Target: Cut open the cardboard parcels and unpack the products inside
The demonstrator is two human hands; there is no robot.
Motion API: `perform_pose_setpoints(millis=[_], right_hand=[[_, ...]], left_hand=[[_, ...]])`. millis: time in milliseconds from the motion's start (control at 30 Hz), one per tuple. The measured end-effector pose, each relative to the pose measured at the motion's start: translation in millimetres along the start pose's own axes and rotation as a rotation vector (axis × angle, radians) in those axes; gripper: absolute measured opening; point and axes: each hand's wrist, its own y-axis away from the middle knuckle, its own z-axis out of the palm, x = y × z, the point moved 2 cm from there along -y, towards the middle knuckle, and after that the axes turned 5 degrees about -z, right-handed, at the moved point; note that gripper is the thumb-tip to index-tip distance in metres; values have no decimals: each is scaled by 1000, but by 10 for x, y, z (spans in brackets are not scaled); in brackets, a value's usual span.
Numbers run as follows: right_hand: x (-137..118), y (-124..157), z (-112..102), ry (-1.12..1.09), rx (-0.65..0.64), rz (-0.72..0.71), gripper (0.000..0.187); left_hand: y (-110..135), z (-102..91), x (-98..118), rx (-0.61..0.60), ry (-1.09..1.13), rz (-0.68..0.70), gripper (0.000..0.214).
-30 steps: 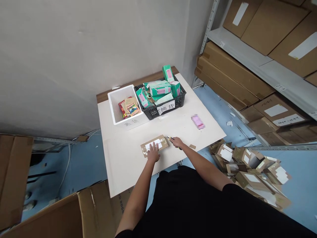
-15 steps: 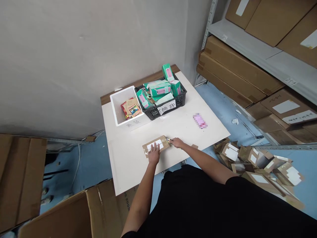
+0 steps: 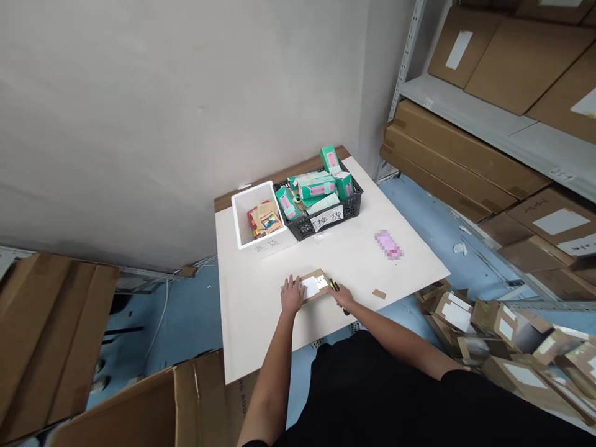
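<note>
A small brown cardboard box [image 3: 315, 274] with a white label lies flat on the white table [image 3: 251, 310]. My left hand [image 3: 292, 294] rests on the box's left end, fingers stretched out and spread. At the right end, my right hand [image 3: 342, 295] is closed around a yellow and black utility knife [image 3: 334, 285]. The knife's front is close to the box's right edge; whether the blade touches the cardboard cannot be made out. A small brown cardboard scrap [image 3: 379, 293] lies to the right of my right hand.
Behind the box stand a white foam bin [image 3: 237, 220] of packets and a black basket [image 3: 305, 230] of green boxes. A blurred pink item [image 3: 389, 244] lies to the right. Opened cartons [image 3: 488, 323] crowd the floor, and a loaded shelf [image 3: 479, 112] stands at right.
The view has shifted, so the table appears lower and further right. My left hand has moved from the box's middle to its left end. The knife in my right hand now points differently.
</note>
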Motion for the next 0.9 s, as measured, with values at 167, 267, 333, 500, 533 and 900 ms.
perform_pose_setpoints(millis=[167, 267, 333, 500, 533, 900], right_hand=[[-328, -192, 75, 200, 115, -7, 66], [-662, -400, -196, 293, 136, 50, 69], [-826, -478, -371, 321, 147, 29, 65], [-604, -287, -556, 293, 233, -42, 70], [-456, -200, -529, 292, 243, -29, 71], [-105, -88, -321, 260, 198, 89, 80]], left_hand=[[110, 52, -136, -55, -23, -185, 64], [268, 153, -109, -164, 9, -129, 66], [341, 164, -57, -162, 29, -54, 64], [225, 51, 198, -29, -44, 149, 80], [167, 37, 271, -47, -73, 249, 88], [-15, 49, 390, -107, -148, 145, 96]])
